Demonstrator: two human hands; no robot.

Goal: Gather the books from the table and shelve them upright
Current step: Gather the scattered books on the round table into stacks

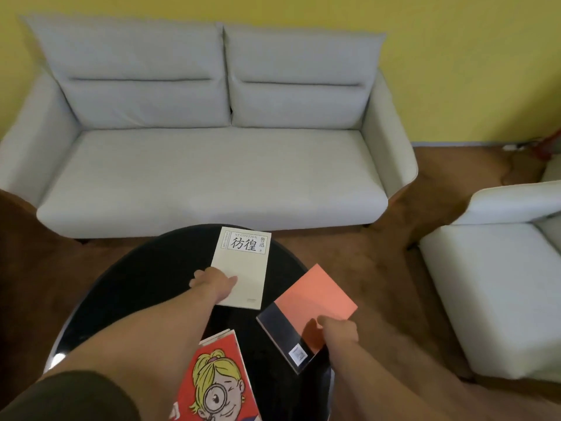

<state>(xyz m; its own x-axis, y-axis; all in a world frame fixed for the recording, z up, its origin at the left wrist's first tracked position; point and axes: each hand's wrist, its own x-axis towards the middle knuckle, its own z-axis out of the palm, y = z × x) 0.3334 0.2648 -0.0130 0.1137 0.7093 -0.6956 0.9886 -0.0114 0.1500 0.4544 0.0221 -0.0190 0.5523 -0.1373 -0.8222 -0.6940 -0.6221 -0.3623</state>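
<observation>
The job is only starting. Three books are at the round black table (145,284), and none stands on a shelf yet. The left hand (212,282) grips the near corner of the white book (243,268) at 12 o'clock on the table. The right hand (340,331) pinches the orange book (315,299) at 3 o'clock, and it looks tipped up. The red cartoon book (221,375) lies at 6 o'clock, untouched. No shelf or box shows.
</observation>
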